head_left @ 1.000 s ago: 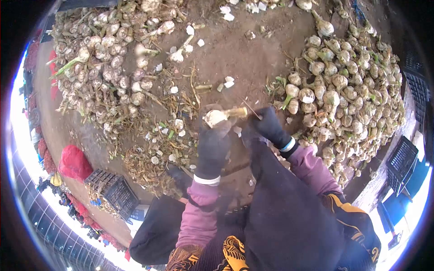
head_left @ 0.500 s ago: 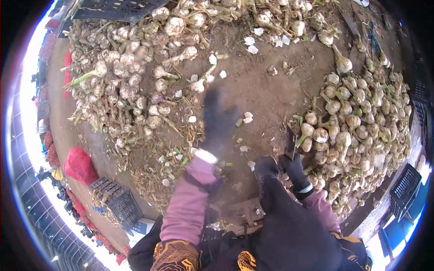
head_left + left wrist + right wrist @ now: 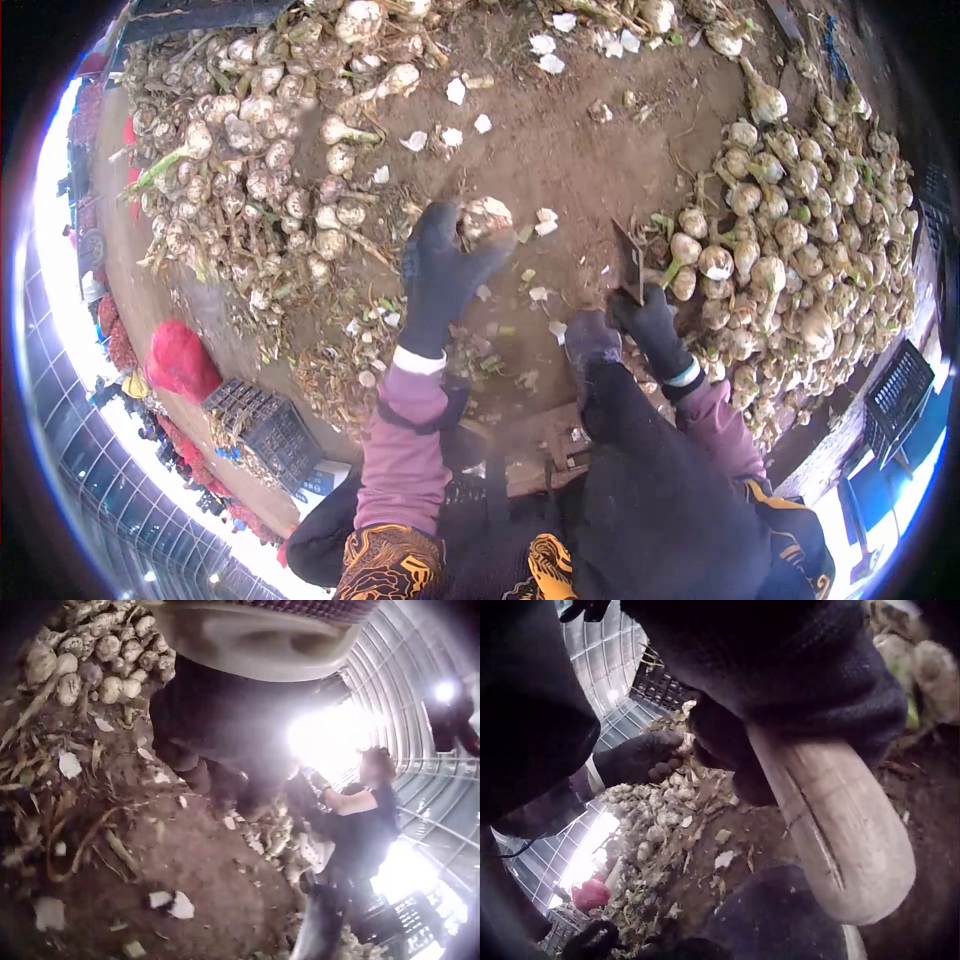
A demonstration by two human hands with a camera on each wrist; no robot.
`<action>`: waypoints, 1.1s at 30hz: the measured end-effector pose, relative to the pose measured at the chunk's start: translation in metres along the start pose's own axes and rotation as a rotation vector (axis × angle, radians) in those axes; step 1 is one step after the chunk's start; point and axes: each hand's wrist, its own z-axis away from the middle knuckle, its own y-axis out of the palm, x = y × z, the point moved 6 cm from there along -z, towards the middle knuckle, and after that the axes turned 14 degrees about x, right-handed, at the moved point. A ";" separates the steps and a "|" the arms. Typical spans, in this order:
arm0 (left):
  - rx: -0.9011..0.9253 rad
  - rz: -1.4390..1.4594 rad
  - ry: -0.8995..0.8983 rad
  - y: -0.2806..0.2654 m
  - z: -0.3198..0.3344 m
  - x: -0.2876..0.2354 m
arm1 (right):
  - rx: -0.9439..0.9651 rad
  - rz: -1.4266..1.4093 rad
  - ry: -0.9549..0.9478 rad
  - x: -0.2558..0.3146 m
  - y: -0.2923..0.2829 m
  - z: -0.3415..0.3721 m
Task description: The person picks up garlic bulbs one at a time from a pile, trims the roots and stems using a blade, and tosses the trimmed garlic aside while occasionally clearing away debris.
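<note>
In the head view my gloved left hand [image 3: 440, 270] holds a dirt-streaked garlic bulb [image 3: 487, 217] between thumb and fingers, just above the soil. The right wrist view shows this left hand from the side, near the far heap. My right hand [image 3: 648, 325], also in a dark glove, grips a knife [image 3: 629, 255] whose blade points forward. Its wooden handle [image 3: 840, 832] sticks out of the fist in the right wrist view. The fingers of the left hand are in shadow in the left wrist view.
Untrimmed garlic [image 3: 260, 180] is heaped on the left. A pile of garlic bulbs with short stems [image 3: 790, 240] lies to the right. Peel scraps and dry stalks litter the ground [image 3: 580, 170]. A black crate [image 3: 265, 430] and red sack [image 3: 182, 362] stand lower left. Another person [image 3: 364, 814] is nearby.
The left hand held a stalked garlic bulb by the knife, then reached forward without it and picked another bulb off the ground. The right hand moved rightward, still gripping the knife.
</note>
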 end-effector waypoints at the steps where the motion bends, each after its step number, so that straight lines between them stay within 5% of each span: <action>1: -0.078 -0.057 0.160 -0.001 0.012 -0.020 | 0.040 0.051 -0.090 0.013 0.003 -0.001; 2: -0.156 -0.117 0.318 -0.001 0.028 -0.037 | 0.084 0.100 -0.180 0.026 0.007 0.000; 3: 0.075 0.258 0.060 0.014 0.033 -0.021 | 0.130 0.148 -0.272 0.044 0.012 0.003; 6: -0.058 0.824 0.117 0.034 0.066 -0.033 | 0.158 0.270 -0.382 0.100 0.021 0.024; 7: -0.083 0.551 0.165 0.035 0.074 -0.036 | 0.182 0.240 -0.391 0.105 0.024 0.030; 9: 0.203 1.095 0.316 0.069 0.079 -0.016 | 0.106 0.411 -0.584 0.109 0.030 0.039; 12: 0.166 0.989 0.152 0.086 0.103 -0.006 | 0.204 0.627 -0.695 0.121 0.044 0.046; 17: 0.065 0.858 0.269 0.078 0.126 -0.014 | 0.222 0.769 -0.814 0.140 0.054 0.061; 24: 0.004 0.796 0.053 0.075 0.134 -0.031 | 0.231 0.686 -0.716 0.121 0.052 0.045; 30: -0.031 0.036 0.157 0.080 0.131 -0.017 | 0.205 0.688 -0.667 0.086 0.058 0.028; 33: -0.031 0.073 0.028 0.092 0.133 -0.003 | 0.236 0.651 -0.564 0.068 0.060 0.029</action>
